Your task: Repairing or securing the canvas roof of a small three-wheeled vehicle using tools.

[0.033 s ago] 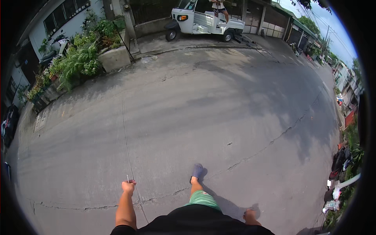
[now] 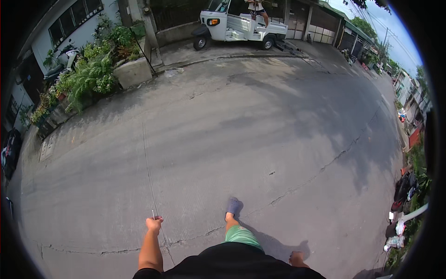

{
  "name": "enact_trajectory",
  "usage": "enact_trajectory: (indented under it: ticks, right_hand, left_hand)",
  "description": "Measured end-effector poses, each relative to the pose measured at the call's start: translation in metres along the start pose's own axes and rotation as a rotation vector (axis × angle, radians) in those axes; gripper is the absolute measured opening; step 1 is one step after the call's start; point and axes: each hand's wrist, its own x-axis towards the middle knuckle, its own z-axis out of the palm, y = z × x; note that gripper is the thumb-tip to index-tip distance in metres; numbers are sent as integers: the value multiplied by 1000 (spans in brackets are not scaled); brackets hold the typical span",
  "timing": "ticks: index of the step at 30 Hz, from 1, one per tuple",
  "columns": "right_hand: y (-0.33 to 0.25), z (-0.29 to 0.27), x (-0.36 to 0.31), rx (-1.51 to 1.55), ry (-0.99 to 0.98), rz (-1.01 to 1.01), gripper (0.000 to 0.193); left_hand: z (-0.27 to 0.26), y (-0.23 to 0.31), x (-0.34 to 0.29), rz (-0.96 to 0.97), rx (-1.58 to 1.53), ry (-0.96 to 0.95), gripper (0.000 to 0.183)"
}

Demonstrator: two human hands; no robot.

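Over the grey concrete street, my left hand (image 2: 154,224) is held out in front with its fingers closed. A thin, pale, short stick-like thing (image 2: 153,214) pokes up from those fingers; it is too small to name its kind. My right hand (image 2: 296,258) hangs low beside my body, partly cut off by my black shirt (image 2: 223,265). What its fingers are doing is hard to make out. Below me, one foot in a purple-grey clog (image 2: 233,206) is set forward on the concrete, under green shorts (image 2: 242,236).
A white three-wheeled cargo vehicle (image 2: 239,28) stands across the street with a person (image 2: 256,9) on it. Potted plants (image 2: 95,69) line the left wall. Bags and loose things (image 2: 403,195) lie along the right edge. Cracks (image 2: 320,172) run through the concrete.
The view has shifted slightly, so the vehicle and plants sit a little farther left. My left hand appears a touch farther right, still gripping the thin stick-like thing.
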Motion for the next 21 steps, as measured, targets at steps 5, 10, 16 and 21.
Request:
enact_trajectory:
  ticks: [5,10,16,21]
  right_hand:
    - [-166,163,5,-555,-355,-253,22]
    - [-413,265,-39,-624,-358,-519,21]
    - [-745,370,-61,-156,-382,-992,24]
    - [-843,418,0,-22,-263,-840,21]
  left_hand:
    - [97,58,15,-204,12,-192,14]
    - [158,108,60,-262,217,-493,16]
    - [229,179,210,-322,16,-712,17]
    - [313,404,285,-145,304,-363,17]
